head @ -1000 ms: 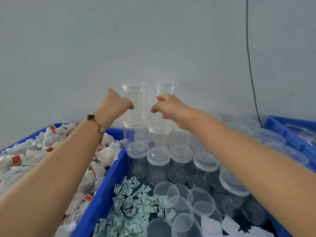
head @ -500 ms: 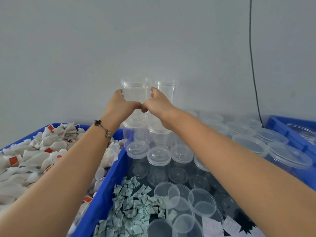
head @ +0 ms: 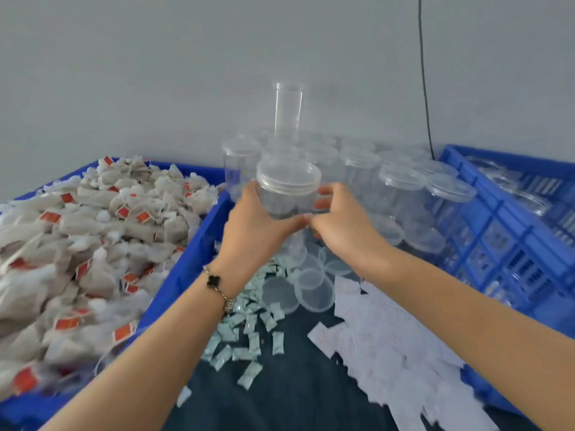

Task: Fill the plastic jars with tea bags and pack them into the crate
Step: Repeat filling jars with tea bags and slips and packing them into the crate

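Tea bags: white tea bags with red tags (head: 93, 237) heaped in the blue plastic bin (head: 186, 269), far left.
Left hand (head: 255, 225): curled round the clear lidded plastic jar (head: 287, 188).
Right hand (head: 342, 222): fingers wrapped on the jar's other side; jar upright between both hands.
Crate: blue slatted plastic crate (head: 510, 231), right.

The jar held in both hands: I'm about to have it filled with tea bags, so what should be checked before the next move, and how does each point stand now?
1. Grip: left hand and right hand both hold the jar: ok.
2. Jar upright: ok.
3. Jar empty: looks clear inside: ok.
4. Lid off for filling: still on: not ok.
5. Tea bags at hand: crate on the left is full: ok.
6. Room in the blue crate on the right: cannot tell.
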A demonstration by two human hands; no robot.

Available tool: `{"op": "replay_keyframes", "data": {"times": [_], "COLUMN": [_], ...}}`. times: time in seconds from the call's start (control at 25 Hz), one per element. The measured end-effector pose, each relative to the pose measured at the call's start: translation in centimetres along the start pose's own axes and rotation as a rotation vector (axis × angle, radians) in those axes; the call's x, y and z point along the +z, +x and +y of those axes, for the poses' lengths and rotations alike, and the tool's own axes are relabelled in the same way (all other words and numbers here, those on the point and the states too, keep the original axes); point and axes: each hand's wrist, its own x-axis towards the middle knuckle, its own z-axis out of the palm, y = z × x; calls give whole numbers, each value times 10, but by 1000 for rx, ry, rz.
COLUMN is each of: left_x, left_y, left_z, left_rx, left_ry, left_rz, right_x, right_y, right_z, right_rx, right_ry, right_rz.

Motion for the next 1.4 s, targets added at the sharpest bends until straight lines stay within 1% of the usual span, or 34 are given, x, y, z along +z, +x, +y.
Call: {"op": "replay_keyframes", "data": {"times": [0.12,0.24,0.36,0.48,0.56,0.64,0.76,0.8,0.92,0.96,1.04,1.08,1.16,1.28,1.4], "left_x": [23,48,66,76,79,81,83,83,81,79,74,72,68,67,67], "left_y": [-44,-88,-116,-136,-144,-146,-145,-145,-141,-140,-138,-138,-137,-136,-136], "left_z": [-19,-35,-53,-71,-80,-88,-92,-93,-94,-95,-96,-96,-98,-100,-101], "left_rx": [-68,-169,-240,-221,-198,-174,-189,-199,-187,-181,-176,-176,-168,-155,-146], "left_ry": [29,66,74,78,107,96,50,47,106,124,115,97,34,-4,7], "left_rz": [-68,-120,-120,-143,-119,-74,-65,-74,-125,-147,-194,-217,-229,-211,-209], "right_x": [0,-1,2,6,4,2,6,11,30,36,45,47,46,43,43], "right_y": [-39,-71,-93,-105,-106,-101,-87,-82,-72,-69,-66,-65,-62,-63,-64], "right_z": [35,71,99,117,120,113,92,83,67,63,59,58,61,66,69], "right_rx": [92,157,242,309,308,259,123,63,-122,-168,-214,-211,-185,-189,-231], "right_ry": [-48,-148,-219,-228,-244,-267,-335,-436,-954,-1085,-1232,-1249,-1180,-1029,-993], "right_rz": [-16,-47,-98,-149,-169,-134,-43,-44,-90,-96,-133,-159,-185,-113,-87]}}
